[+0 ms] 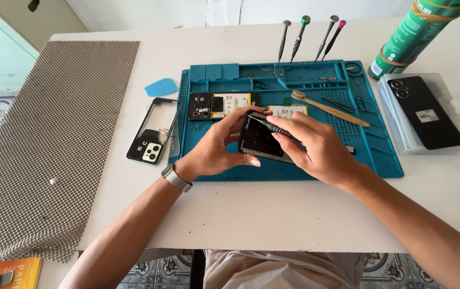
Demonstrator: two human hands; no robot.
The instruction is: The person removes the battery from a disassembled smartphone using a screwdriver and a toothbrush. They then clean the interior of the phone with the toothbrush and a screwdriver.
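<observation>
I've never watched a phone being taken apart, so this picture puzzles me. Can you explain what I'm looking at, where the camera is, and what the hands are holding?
The single picture comes from a camera worn on the person's head, looking down at their own two bare hands over a white table. There is no machine here.

The left hand, with a watch at the wrist, grips a dark phone part. The right hand holds a thin screwdriver whose tip rests on that part.

Under them lies a blue work mat with small trays along its top edge. On it sit an opened phone showing its insides and a wooden brush.

Left of the mat are a blue pick and a phone frame. Four more screwdrivers stand behind the mat, with a green spray can and another black phone to the right.
</observation>
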